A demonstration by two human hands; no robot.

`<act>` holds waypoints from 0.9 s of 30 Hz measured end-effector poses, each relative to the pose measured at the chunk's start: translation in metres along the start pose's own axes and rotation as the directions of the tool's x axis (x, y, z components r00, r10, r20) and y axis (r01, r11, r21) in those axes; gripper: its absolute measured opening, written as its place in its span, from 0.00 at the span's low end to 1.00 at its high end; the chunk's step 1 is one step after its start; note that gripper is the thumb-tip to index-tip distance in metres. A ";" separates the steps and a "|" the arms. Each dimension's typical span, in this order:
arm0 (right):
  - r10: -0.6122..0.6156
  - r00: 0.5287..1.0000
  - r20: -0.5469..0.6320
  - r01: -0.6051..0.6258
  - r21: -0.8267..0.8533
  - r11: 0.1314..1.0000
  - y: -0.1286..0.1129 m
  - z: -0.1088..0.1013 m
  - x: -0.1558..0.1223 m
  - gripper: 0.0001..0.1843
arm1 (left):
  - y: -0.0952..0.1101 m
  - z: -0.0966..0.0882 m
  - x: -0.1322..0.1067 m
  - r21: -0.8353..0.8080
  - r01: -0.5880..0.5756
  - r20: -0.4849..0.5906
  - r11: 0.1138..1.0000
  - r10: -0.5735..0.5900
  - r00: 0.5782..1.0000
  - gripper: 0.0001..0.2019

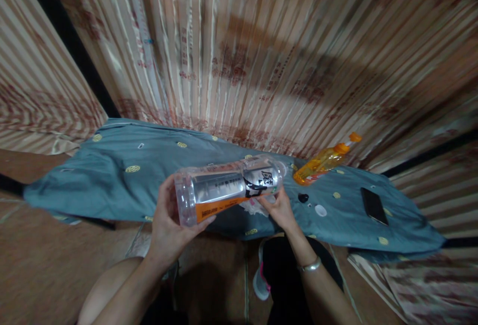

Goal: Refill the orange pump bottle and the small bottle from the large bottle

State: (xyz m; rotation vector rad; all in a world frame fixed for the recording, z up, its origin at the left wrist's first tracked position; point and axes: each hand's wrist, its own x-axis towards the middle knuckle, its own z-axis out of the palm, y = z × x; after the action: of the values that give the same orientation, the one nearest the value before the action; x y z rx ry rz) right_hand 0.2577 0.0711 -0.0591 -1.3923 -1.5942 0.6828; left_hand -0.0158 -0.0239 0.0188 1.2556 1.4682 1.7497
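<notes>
A clear plastic bottle (pixel 224 189) with a silver and orange label lies sideways in the air above the cloth-covered bench. My left hand (pixel 169 220) is wrapped round its base end, thumb along the lower side. At the other end, my right hand (pixel 278 206) grips it from below near the neck; some of its fingers are hidden behind the bottle. Just under the right hand, a crumpled whitish piece (pixel 254 206) shows in part on the cloth; I cannot make out what it is.
The bench wears a grey-green cloth (pixel 123 185) with yellow pineapple prints. On its right side stand a pump bottle of orange liquid (pixel 317 165), a small black object (pixel 303 197), a white round piece (pixel 320 210) and a dark phone-like slab (pixel 374 206). Striped curtains (pixel 231 66) hang behind.
</notes>
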 end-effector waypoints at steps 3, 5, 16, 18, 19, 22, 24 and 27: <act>0.005 1.000 -0.008 -0.005 0.003 1.000 0.002 0.001 0.000 0.32 | -0.001 0.001 0.000 -0.006 -0.008 -0.003 1.000 0.008 1.000 0.41; -0.001 1.000 -0.013 0.001 0.001 1.000 0.004 0.001 0.001 0.31 | -0.001 0.001 0.000 -0.011 -0.007 -0.005 1.000 0.007 1.000 0.42; 0.016 1.000 -0.010 -0.016 0.004 1.000 0.002 0.000 0.000 0.25 | -0.001 0.001 -0.001 -0.013 0.029 -0.021 0.999 -0.029 0.999 0.44; 0.016 1.000 -0.013 -0.016 -0.004 1.000 0.002 0.000 0.000 0.25 | 0.000 0.001 -0.001 -0.015 0.026 -0.012 1.000 -0.026 1.000 0.44; 0.016 1.000 -0.015 -0.016 -0.009 1.000 0.002 0.000 0.000 0.25 | 0.000 0.001 -0.001 -0.008 0.023 -0.002 1.000 -0.023 1.000 0.43; 0.015 1.000 -0.013 -0.015 -0.011 1.000 0.004 0.000 0.000 0.25 | 0.000 0.001 -0.001 0.003 0.005 -0.001 1.000 -0.005 1.000 0.42; 0.008 1.000 -0.009 -0.008 -0.005 1.000 0.005 0.000 0.000 0.26 | 0.000 0.001 -0.001 0.000 -0.004 -0.011 1.000 0.004 1.000 0.43; -0.002 1.000 -0.007 0.002 0.003 1.000 0.006 0.000 0.000 0.25 | -0.001 0.001 -0.001 0.000 0.000 -0.005 1.000 0.000 1.000 0.43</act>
State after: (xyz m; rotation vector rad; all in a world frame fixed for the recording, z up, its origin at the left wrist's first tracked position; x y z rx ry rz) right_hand 0.2601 0.0727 -0.0643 -1.3892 -1.5882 0.6777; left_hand -0.0144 -0.0239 0.0174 1.2516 1.4712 1.7542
